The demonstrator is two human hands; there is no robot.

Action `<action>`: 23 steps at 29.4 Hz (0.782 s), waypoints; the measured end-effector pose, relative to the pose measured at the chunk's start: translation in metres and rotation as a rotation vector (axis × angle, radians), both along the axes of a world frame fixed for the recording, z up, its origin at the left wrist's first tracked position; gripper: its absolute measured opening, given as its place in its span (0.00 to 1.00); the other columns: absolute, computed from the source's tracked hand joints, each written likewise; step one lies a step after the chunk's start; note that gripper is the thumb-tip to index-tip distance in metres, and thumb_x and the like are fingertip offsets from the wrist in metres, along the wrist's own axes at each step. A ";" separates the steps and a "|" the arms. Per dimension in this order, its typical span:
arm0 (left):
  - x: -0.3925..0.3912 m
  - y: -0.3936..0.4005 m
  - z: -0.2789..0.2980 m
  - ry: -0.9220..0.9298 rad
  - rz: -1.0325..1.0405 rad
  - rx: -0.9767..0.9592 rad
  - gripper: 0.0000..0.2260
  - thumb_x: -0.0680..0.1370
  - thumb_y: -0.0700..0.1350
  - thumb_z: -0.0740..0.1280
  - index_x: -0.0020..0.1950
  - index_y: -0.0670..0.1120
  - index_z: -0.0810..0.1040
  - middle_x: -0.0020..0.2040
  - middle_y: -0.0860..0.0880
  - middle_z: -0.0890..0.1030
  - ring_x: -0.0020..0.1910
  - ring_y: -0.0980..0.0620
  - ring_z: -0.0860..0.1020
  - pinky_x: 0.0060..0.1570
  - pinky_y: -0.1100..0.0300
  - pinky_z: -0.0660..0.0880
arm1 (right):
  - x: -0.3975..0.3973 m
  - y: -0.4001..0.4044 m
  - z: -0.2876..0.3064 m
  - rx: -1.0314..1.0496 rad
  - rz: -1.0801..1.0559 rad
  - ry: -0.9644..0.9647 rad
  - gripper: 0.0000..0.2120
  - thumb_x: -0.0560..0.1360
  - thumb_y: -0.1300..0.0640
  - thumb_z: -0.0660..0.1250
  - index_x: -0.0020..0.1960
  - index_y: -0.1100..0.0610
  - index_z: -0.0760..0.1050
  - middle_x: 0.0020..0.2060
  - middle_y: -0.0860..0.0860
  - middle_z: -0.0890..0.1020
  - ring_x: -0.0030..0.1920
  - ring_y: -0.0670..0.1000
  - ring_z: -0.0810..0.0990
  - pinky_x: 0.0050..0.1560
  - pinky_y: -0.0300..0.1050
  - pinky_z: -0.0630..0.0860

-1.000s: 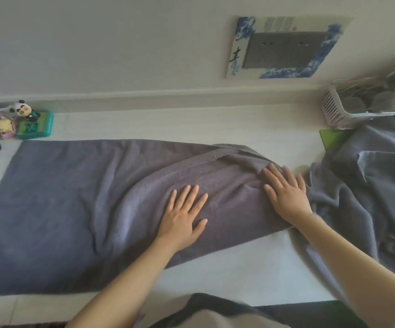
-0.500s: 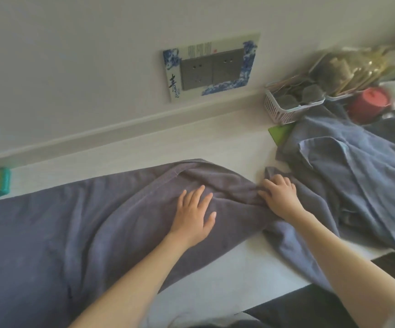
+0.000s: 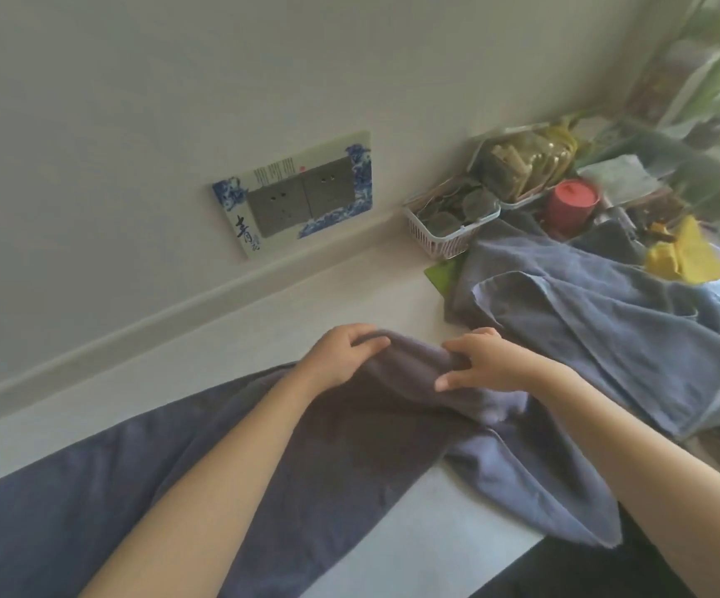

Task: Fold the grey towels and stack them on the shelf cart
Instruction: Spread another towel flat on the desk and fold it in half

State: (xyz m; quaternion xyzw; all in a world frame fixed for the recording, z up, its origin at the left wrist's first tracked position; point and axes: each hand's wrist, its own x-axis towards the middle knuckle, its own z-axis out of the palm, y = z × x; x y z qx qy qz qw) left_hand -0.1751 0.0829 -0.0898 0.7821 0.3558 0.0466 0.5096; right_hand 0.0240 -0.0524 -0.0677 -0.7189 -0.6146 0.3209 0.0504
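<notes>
Now, nearest part: the dark grey towel (image 3: 90, 524) lies spread over the white surface (image 3: 427, 524) and runs out of the picture at the lower left; one corner hangs over the near edge at the right.
Left hand (image 3: 341, 360): its grip is closed on the far right end of this towel, thumb on top and the fingers curled around the gathered edge.
Right hand (image 3: 485, 360): just beside the left one, it pinches the same bunched edge, with the cloth clamped between thumb and fingers.
Step, as I judge: the hands take the short end so as to bring it across to the other end for a first fold; no fold is finished yet.
How the towel will handle: soft, limp and light, with no stiffness. It sags between the two hands and wrinkles easily. I think it is better to hold it at the two corners of the short end, hands more apart, so that the edge stays straight.
Further right: the second grey towel (image 3: 608, 338) lies crumpled and unfolded, touching the first.
Behind it: a pink basket (image 3: 444, 239), a red container (image 3: 571, 205) and a yellow cloth (image 3: 682, 256).
On the wall: a double socket (image 3: 302, 196) with a blue and white frame.
Shelf cart: not visible.
</notes>
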 end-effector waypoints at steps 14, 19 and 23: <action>0.044 0.025 0.044 0.180 -0.202 0.017 0.13 0.77 0.50 0.67 0.61 0.49 0.76 0.57 0.53 0.78 0.55 0.56 0.77 0.55 0.64 0.72 | 0.076 -0.016 0.096 0.208 -0.269 0.094 0.09 0.72 0.50 0.71 0.41 0.43 0.69 0.38 0.43 0.74 0.41 0.45 0.72 0.39 0.35 0.67; 0.109 -0.012 0.077 -0.061 -0.369 -0.188 0.22 0.72 0.48 0.73 0.65 0.51 0.74 0.60 0.51 0.79 0.59 0.56 0.77 0.61 0.60 0.73 | 0.062 -0.008 0.098 0.415 -0.267 0.183 0.08 0.69 0.53 0.74 0.43 0.47 0.74 0.35 0.45 0.76 0.34 0.40 0.72 0.38 0.33 0.67; 0.129 -0.021 0.087 -0.217 -0.298 -0.208 0.04 0.73 0.49 0.72 0.46 0.51 0.83 0.42 0.49 0.80 0.45 0.53 0.77 0.52 0.55 0.72 | 0.071 -0.021 0.094 0.398 -0.401 0.301 0.11 0.68 0.51 0.75 0.48 0.49 0.77 0.37 0.47 0.80 0.37 0.42 0.75 0.42 0.37 0.71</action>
